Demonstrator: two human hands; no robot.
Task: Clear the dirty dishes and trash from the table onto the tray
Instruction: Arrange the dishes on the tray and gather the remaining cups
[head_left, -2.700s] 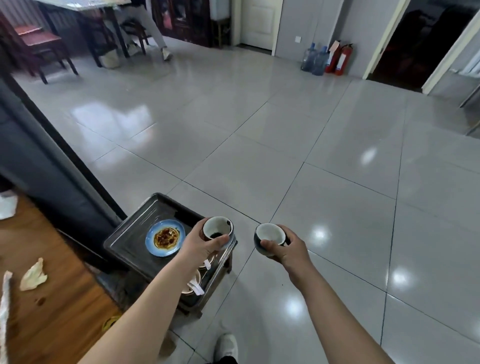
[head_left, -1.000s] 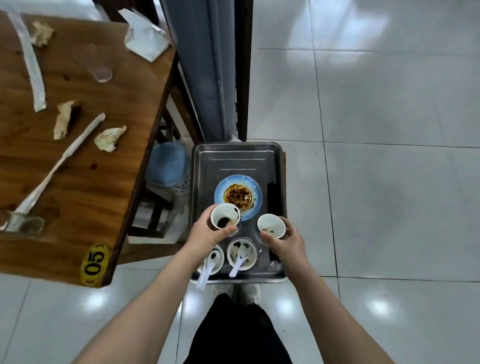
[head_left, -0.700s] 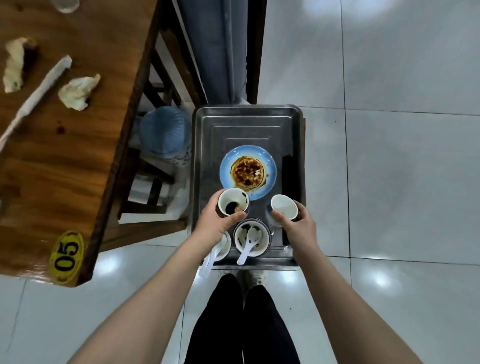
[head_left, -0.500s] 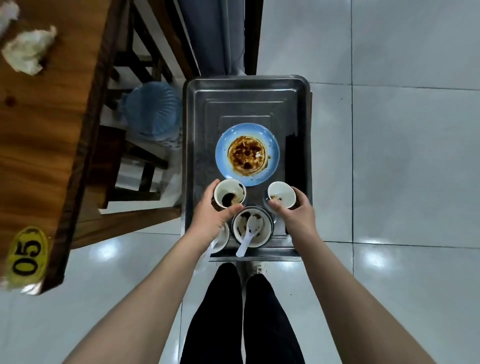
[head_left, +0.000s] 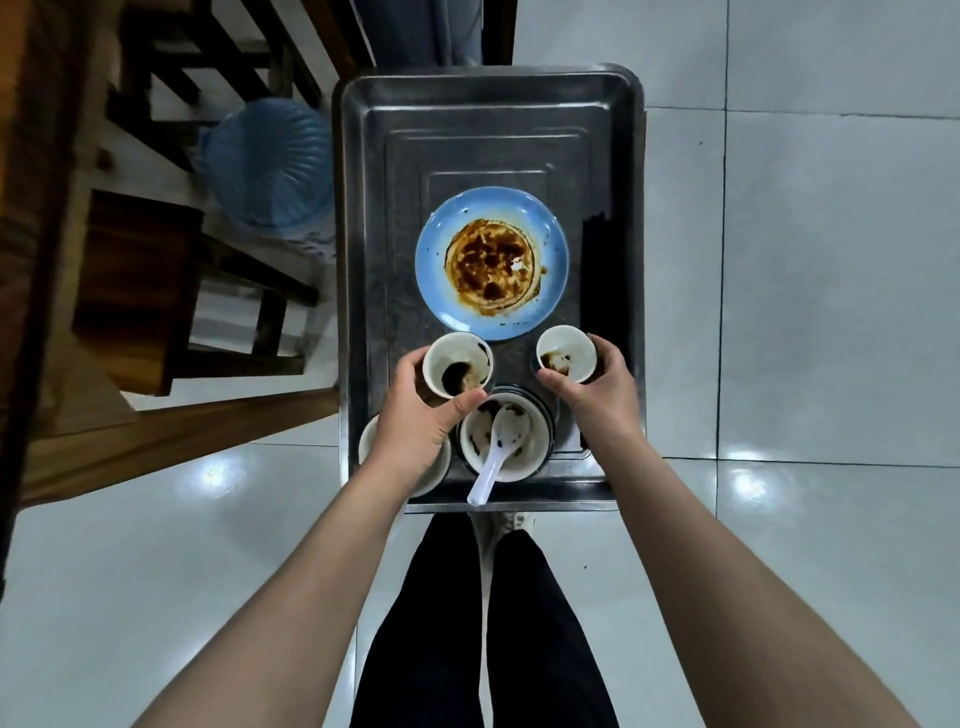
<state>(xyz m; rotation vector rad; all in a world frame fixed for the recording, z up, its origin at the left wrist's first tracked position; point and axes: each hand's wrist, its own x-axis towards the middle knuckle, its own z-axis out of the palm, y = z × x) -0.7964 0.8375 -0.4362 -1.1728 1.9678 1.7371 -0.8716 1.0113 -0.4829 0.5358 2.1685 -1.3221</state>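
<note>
A steel tray (head_left: 488, 124) lies below me. My left hand (head_left: 418, 423) grips a small white cup (head_left: 457, 364) with dark dregs over the tray's near left part. My right hand (head_left: 597, 387) grips a second small cup (head_left: 565, 356) over the near right part. I cannot tell whether either cup touches the tray. Between my hands sits a dirty bowl (head_left: 504, 441) with a white spoon (head_left: 496, 452) in it. Another bowl (head_left: 369, 441) is mostly hidden under my left hand. A blue plate (head_left: 491, 262) smeared with brown sauce lies in the tray's middle.
The wooden table's edge (head_left: 31, 156) runs down the far left, with a dark wooden chair (head_left: 156, 280) beside it. A blue ribbed water bottle (head_left: 267, 169) stands left of the tray. Dark chopsticks (head_left: 602, 280) lie along the tray's right side. Grey floor tiles (head_left: 805, 260) spread to the right.
I have turned from the open floor to look straight down over the tray. Both hands have carried their cups down toward the tray's near end. The table slid out of view leftward.
</note>
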